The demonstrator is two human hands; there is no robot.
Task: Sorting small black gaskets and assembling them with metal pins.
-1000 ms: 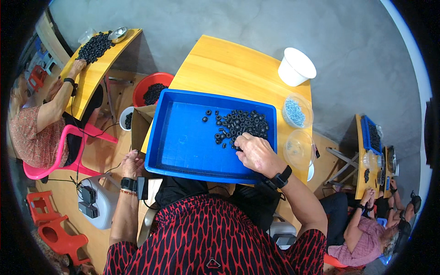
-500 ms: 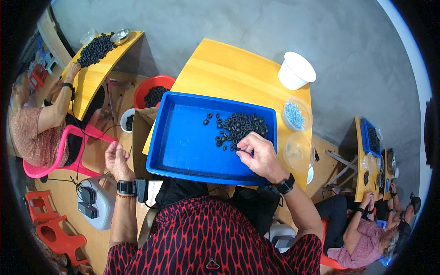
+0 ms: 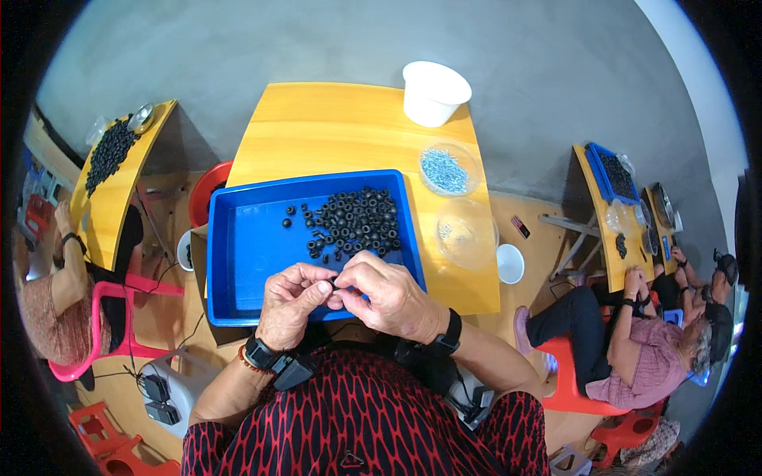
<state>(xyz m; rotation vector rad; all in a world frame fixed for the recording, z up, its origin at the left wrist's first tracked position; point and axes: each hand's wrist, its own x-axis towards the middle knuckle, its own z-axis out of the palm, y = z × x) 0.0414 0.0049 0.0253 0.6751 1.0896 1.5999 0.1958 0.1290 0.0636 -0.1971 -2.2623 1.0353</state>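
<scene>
My left hand (image 3: 295, 303) and right hand (image 3: 386, 295) pinch one small black ring (image 3: 332, 281), probably, over the blue tray's (image 3: 238, 278) near edge. Roughly fifty rings (image 3: 357, 220) sit at its far-right corner. One yellow table (image 3: 333, 131), grey floor (image 3: 317, 40).

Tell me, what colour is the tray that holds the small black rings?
The tray is bright blue, seen best in the head view.

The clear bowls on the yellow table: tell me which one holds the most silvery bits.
The farther clear bowl, next to the white cup, has a heap of silvery bits. The nearer bowl has only a few.
</scene>
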